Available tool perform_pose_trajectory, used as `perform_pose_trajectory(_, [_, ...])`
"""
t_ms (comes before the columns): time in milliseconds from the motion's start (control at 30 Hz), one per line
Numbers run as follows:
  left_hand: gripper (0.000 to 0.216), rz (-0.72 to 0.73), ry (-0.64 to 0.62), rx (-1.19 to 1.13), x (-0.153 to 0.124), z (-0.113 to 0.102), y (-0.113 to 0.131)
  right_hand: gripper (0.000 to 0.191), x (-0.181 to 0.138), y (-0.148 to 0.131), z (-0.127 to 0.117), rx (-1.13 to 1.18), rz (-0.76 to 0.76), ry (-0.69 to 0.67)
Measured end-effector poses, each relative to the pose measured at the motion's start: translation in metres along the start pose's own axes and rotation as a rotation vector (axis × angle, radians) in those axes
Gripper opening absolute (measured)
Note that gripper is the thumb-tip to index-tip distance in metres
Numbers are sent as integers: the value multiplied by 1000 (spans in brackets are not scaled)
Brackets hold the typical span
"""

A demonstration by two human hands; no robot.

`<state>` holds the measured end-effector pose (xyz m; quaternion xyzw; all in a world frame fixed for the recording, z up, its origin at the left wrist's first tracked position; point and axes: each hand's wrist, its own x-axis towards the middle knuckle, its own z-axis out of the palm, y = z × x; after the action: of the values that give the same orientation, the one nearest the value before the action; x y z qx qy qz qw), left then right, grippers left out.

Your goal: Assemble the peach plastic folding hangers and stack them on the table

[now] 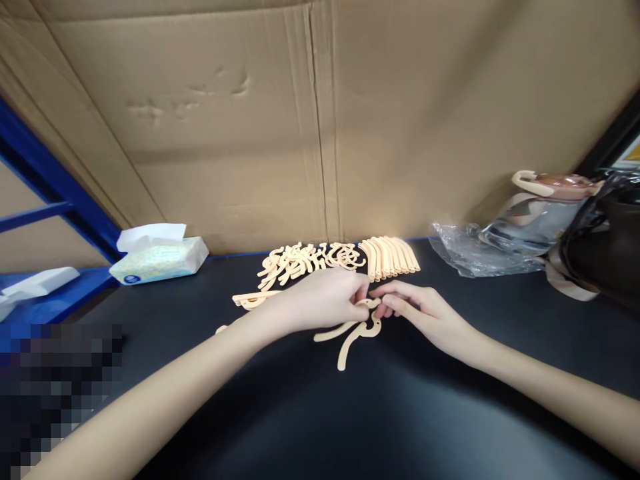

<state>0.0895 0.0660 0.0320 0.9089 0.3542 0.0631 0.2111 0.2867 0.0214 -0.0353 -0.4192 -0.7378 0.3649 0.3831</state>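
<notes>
Left hand [327,300]: ours, fingers closed in a pinch on one pale hook [371,303]. Right hand [425,308]: ours, fingers slightly parted, tips at the hook's end; whether they grip or only touch, we cannot tell. We judge the two-handed hold suits so slim a part, one side steadying, the other free to adjust.

Second hook [347,347]: just below the fingers, curved; contact with the first not clear to us.

Heap [295,261]: like pieces, tangled, behind the left hand. Stack [393,259]: curved strips, side by side, beyond the right fingers; kept orderly, we suppose, for easy picking. Loose pieces [257,297]: beside the left forearm.

Desk [320,427]: black, smooth, glossy toward us. Tissues [160,263]: far left. Bottle [540,220] and clear plastic [465,250]: right. Backdrop: cardboard [225,133]; blue frame [55,185], left.
</notes>
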Motion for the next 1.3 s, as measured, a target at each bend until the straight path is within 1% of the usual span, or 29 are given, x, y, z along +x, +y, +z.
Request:
perform_pose_trajectory(67, [14, 8, 33, 38, -3, 5, 10, 23, 1, -1, 1, 94, 7, -27])
perform_pose_trajectory(167, [8, 2, 68, 50, -7, 11, 20, 23, 3, -1, 0, 187, 32, 4])
perform_pose_trajectory(233, [8, -20, 59, -69, -11, 15, 20, 24, 5, -1, -2, 219, 53, 63])
perform_pose_trajectory(333, [14, -58, 23, -363, -18, 23, 12, 25, 6, -1, -3, 247, 71, 185])
perform_pose_trajectory(400, [16, -91, 51, -432, -24, 29, 5, 25, 6, 2, -2, 253, 75, 204])
perform_pose_trajectory(500, [14, -131, 132, -353, -34, 39, -3, 25, 6, 7, 3, 242, 78, 166])
perform_pose_trajectory(567, [12, -143, 175, -305, -39, 45, -5, 26, 5, 10, 7, 189, 54, 148])
perform_pose_trajectory(667, [14, -163, 214, -242, -45, 51, -6, 23, 4, 11, 11, 23, 6, 115])
perform_pose_trajectory(767, [14, -174, 260, -123, -48, 54, -7, 18, 4, 9, 11, -163, -13, 108])
perform_pose_trajectory(867, [14, -176, 278, -63, -51, 55, -6, 15, 5, 8, 10, -269, -38, 99])
perform_pose_trajectory(967, [15, -177, 261, -15, -53, 58, -4, 15, 7, 12, 10, -290, -59, 77])
perform_pose_trajectory(1100, [24, -139, 296, 106, -55, 67, -3, 15, 8, 17, 8, -330, -80, 67])
perform_pose_trajectory(1200, [22, -83, 322, 206, -56, 71, -6, 14, 8, 18, 6, -385, -101, 49])
perform_pose_trajectory(1300, [28, -53, 339, 298, -55, 71, -13, 13, 7, 15, 5, -393, -115, 29])
